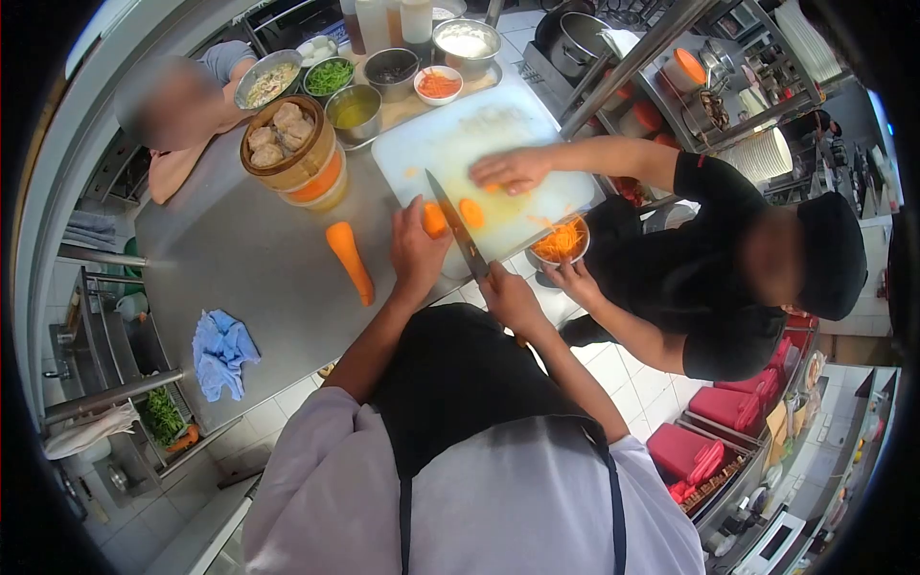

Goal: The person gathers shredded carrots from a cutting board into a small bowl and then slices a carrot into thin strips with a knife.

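My right hand [511, 301] is wrapped round the handle of a kitchen knife [453, 220], whose blade lies across the white cutting board [398, 158]. Just left of the blade, my left hand [419, 244] grips a piece of carrot [435, 219] at the board's edge. A carrot slice [471, 213] rests on the other side of the blade. On the steel table, a whole peeled carrot [349, 259] lies left of my left hand. A co-worker's hand reaches over the board onto orange pieces; their other hand holds a bowl of shredded carrot [562, 240] beside it.
A bamboo steamer [285, 149] with dumplings stands at the back left, near bowls of chopped greens [329, 77] and shredded carrot [438, 85]. A blue cloth [222, 353] lies on the table's left. One co-worker [728, 259] stands close at right, another person [182, 105] at far left.
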`<state>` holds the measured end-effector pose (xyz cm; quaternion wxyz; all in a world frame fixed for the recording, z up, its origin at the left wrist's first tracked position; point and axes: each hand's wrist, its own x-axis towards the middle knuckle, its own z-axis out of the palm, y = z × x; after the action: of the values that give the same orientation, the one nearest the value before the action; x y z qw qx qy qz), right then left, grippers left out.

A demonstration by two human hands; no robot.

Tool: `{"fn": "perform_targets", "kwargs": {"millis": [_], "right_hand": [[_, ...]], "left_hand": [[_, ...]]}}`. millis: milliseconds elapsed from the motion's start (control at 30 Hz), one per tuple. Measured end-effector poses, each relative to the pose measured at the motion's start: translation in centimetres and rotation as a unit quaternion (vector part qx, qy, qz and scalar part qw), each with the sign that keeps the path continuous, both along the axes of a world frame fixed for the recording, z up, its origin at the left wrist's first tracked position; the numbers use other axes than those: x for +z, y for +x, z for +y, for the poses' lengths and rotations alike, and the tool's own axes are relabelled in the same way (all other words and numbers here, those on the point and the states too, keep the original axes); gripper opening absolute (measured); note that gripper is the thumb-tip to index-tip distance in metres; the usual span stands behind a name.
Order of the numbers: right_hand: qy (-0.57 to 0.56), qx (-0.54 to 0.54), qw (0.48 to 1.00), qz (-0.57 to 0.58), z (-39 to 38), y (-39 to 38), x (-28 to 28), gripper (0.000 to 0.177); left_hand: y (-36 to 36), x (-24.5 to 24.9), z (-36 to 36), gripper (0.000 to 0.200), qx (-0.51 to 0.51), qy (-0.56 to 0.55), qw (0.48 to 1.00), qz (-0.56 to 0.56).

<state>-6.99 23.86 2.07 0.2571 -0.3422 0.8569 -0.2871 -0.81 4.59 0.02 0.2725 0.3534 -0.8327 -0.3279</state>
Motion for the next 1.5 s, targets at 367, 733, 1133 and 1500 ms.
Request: {"fn": "perform_targets", "kwargs": {"millis": [367, 733, 1133, 1500], "right_hand": [[0.017, 0.008, 0.997, 0.069, 0.3, 0.4, -0.9, 0.025], [0.019, -0.013, 0.994, 0.105, 1.0, 0.4, 0.2, 0.023], [0.025, 0.018, 0.993, 0.113, 1.7, 0.8, 0.7, 0.022], [0.057, 0.025, 0.989, 0.132, 0.8, 1.6, 3.9, 0.024]], "left_hand": [[0.1, -1.7, -0.7, 0.040, -0.076, 0.055, 0.995, 0.044], [-0.3, -1.7, -0.1, 0.043, -0.081, 0.058, 0.995, 0.028], [1.0, -0.1, -1.1, 0.047, -0.110, 0.007, 0.994, -0.025], [1.7, 0.1, -1.1, 0.053, -0.171, -0.084, 0.982, 0.011]]}}
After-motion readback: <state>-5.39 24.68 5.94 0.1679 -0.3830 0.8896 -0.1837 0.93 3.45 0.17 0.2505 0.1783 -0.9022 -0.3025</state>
